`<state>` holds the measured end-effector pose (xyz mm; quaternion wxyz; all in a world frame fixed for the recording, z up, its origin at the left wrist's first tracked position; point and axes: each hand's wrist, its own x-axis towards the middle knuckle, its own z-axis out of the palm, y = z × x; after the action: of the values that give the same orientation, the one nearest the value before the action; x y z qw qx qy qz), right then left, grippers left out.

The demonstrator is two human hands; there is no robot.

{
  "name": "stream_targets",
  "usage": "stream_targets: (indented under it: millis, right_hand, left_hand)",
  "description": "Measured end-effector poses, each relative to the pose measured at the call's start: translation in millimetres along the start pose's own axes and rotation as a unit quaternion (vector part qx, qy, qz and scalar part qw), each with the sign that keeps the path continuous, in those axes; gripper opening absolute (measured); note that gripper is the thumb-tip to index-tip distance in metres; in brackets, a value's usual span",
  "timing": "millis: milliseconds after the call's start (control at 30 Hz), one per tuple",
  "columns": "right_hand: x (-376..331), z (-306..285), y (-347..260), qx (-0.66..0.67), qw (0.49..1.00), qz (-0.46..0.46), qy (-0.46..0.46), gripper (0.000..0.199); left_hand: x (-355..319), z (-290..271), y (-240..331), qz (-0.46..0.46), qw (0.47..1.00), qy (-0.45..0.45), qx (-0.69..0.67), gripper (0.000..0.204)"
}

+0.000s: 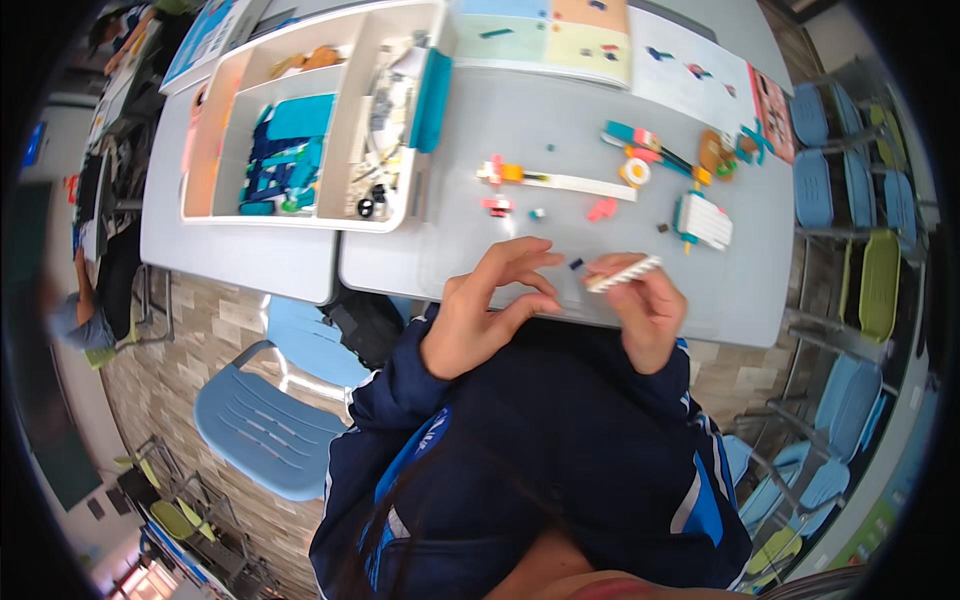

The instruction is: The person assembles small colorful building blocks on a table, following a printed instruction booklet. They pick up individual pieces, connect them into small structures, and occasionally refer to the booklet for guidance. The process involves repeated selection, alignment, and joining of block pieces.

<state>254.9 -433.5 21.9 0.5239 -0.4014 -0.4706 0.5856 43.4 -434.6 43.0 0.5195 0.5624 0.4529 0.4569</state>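
My right hand (648,310) grips a short white studded beam (622,273) above the near edge of the grey table (560,150). My left hand (490,305) is beside it with fingers spread and curled, holding nothing I can see; a tiny dark blue piece (576,264) sits between the two hands, apart from the left fingertips. Farther out on the table lie a long white beam with pink and orange parts (560,181), small pink pieces (600,209), a white block with teal pins (704,221) and a teal and pink assembly (650,145).
A white compartment tray (340,205) with teal, blue and mixed small parts stands at the left of the table. An open instruction booklet (560,40) lies at the far edge. Blue and green chairs (270,420) stand around. Another person (85,310) sits at far left.
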Motion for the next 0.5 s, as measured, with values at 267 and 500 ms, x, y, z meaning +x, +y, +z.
stream_targets:
  millis: [267,500]
  right_hand:
    - [4.4,-43.9,31.2,-0.17,0.972,-0.113,0.114,0.014]
    - [2.5,-44.1,64.3,-0.261,0.953,-0.056,0.143,0.017]
  left_hand:
    - [-36.9,-159.1,26.2,0.092,0.895,0.352,0.258,0.019]
    - [-14.0,-292.5,19.6,0.075,0.818,0.375,0.43,0.015]
